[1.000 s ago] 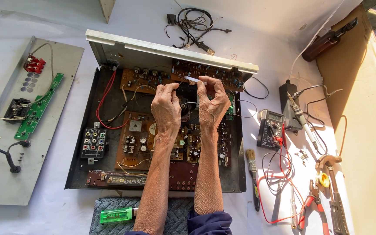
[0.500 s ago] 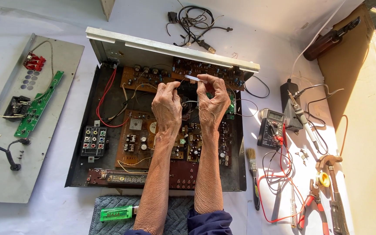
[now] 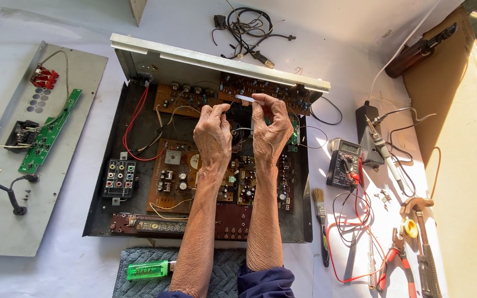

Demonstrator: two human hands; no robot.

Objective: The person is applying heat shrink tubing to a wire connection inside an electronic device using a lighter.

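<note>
Both my hands are raised over an opened black electronics chassis (image 3: 100, 204) full of brown circuit boards (image 3: 175, 176). My right hand (image 3: 270, 129) pinches a small white strip (image 3: 245, 98) between thumb and fingers. My left hand (image 3: 212, 135) is close beside it, fingertips pinched on a thin wire near the strip's left end. Red wires (image 3: 136, 124) loop along the chassis's left side.
A grey cover panel (image 3: 6, 221) with a green board (image 3: 48, 132) lies at the left. A green lighter (image 3: 147, 270) rests on a grey mat. To the right lie a multimeter (image 3: 343, 163), soldering iron (image 3: 382, 149), brush (image 3: 321, 221), pliers (image 3: 396, 259) and red leads. Black cables (image 3: 249, 25) are at the back.
Both hands stay in nearly the same place over the boards; the fingers shift slightly around the white strip.
</note>
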